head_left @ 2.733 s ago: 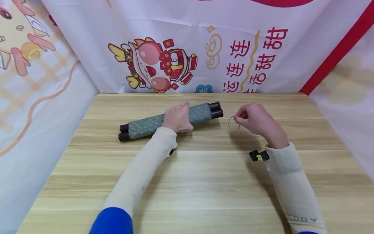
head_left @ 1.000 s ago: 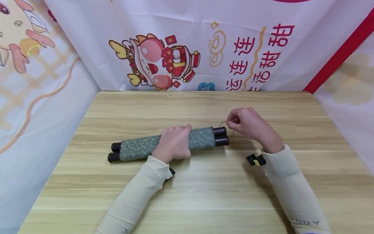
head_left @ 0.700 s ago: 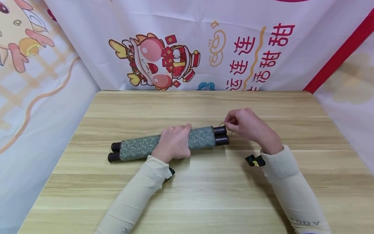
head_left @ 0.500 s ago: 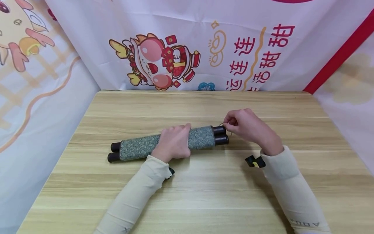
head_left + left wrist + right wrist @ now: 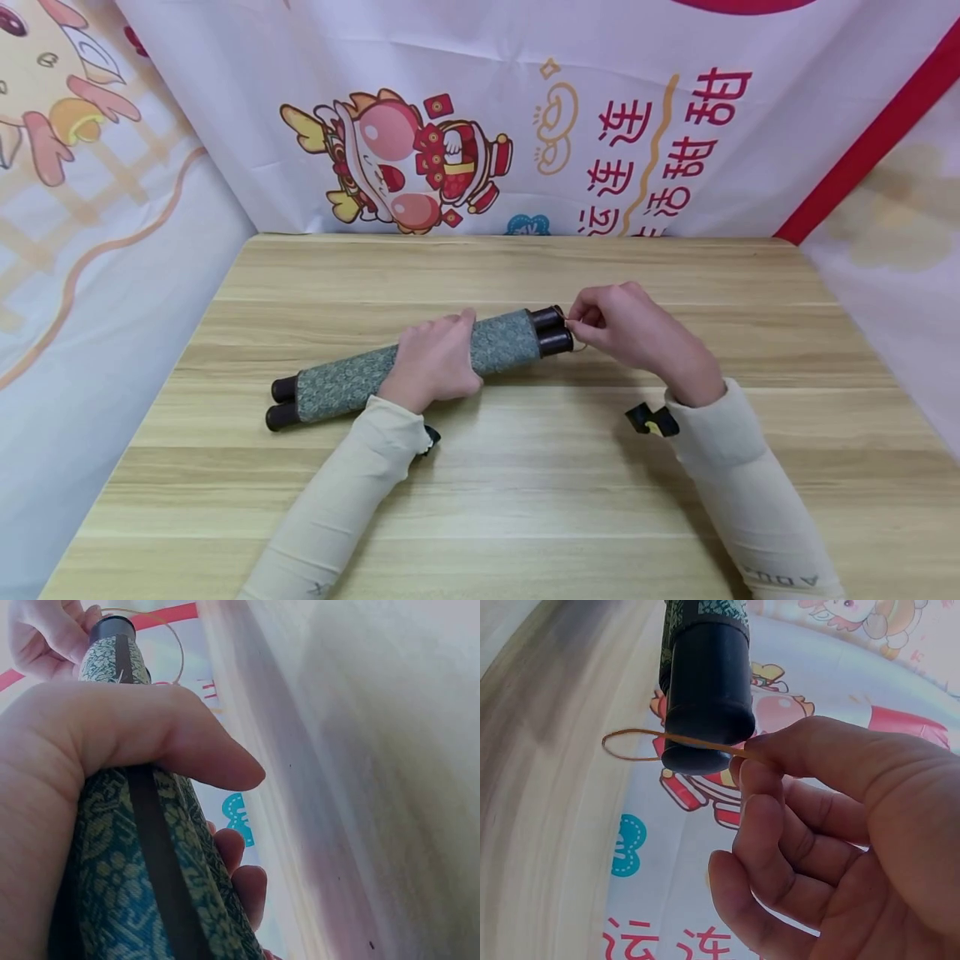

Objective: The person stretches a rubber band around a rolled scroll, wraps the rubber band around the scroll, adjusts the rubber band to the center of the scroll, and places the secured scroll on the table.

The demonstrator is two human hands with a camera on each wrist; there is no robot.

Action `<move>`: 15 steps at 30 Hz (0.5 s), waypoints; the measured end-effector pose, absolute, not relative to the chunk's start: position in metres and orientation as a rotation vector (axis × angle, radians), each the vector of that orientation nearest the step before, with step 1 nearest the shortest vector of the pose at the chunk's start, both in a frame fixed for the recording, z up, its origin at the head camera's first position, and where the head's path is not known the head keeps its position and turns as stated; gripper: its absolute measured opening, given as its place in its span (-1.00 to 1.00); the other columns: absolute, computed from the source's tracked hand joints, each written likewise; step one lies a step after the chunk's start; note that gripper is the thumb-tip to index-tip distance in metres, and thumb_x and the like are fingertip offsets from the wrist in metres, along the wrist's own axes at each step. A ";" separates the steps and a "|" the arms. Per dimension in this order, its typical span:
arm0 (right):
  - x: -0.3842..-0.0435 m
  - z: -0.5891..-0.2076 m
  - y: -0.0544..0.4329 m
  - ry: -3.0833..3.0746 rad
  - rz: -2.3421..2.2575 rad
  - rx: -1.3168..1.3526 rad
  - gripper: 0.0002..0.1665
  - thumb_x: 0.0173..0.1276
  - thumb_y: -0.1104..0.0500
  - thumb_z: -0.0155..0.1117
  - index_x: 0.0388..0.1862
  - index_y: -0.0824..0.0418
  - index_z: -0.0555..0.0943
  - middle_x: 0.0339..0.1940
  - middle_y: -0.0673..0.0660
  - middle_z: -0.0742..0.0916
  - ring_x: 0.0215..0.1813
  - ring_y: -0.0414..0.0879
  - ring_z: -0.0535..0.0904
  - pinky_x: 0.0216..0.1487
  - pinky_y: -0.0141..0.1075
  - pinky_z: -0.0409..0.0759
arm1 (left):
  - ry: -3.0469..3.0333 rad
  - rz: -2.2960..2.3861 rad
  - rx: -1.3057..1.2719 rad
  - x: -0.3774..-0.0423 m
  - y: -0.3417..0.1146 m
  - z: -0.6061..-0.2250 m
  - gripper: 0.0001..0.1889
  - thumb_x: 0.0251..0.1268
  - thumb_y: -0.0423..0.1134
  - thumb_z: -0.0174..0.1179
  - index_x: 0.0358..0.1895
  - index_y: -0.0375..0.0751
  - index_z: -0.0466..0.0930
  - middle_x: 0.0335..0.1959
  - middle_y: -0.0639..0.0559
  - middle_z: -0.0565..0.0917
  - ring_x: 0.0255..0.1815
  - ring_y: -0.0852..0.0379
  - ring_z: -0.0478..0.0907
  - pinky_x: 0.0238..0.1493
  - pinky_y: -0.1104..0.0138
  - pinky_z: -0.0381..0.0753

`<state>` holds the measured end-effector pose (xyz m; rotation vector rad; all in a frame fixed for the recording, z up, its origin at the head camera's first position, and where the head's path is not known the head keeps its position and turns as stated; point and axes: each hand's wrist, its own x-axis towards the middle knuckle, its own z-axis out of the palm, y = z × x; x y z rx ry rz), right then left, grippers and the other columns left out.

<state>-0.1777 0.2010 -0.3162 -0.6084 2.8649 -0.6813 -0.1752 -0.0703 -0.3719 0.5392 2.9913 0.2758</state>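
My left hand grips the middle of a rolled-up scroll covered in green patterned cloth. Two dark roller knobs stick out side by side at each end. In the left wrist view the thumb lies across the scroll and fingertips show on its far side. At the scroll's right end, my right hand pinches a thin yellowish rubber band between thumb and index finger. The band's loop crosses the face of the knobs in the right wrist view; whether it encircles them I cannot tell.
A wood-grain table lies under both hands. White printed cloth with cartoon figures and red characters hangs along its back edge, and more cloth hangs at both sides. A small black device sits at the right wrist.
The scroll has come nearer from the back of the table, and lately its right end has swung away and slightly left. My right hand has brought the rubber band left to the scroll's right end.
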 end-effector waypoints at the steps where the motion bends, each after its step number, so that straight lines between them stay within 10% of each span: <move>1: -0.177 -0.316 0.201 2.867 -0.681 -0.608 -0.90 0.49 0.21 0.37 -0.14 0.22 0.76 -0.33 0.07 0.80 -0.32 -0.13 0.64 -0.24 -0.26 0.68 | 2.995 0.279 0.535 -0.175 -0.071 -0.372 -0.32 -0.09 -0.11 0.42 0.24 -0.10 0.50 -0.21 0.01 0.68 -0.28 -0.07 0.63 -0.38 0.03 0.59; 15: -0.168 -0.310 0.194 2.886 -0.711 -0.637 -0.91 0.47 0.21 0.38 -0.23 0.19 0.78 -0.39 0.02 0.81 -0.37 -0.19 0.66 -0.29 -0.30 0.68 | 3.004 0.303 0.493 -0.176 -0.077 -0.369 -0.31 -0.08 -0.12 0.41 0.25 -0.10 0.49 -0.23 -0.01 0.67 -0.33 -0.09 0.60 -0.43 0.07 0.56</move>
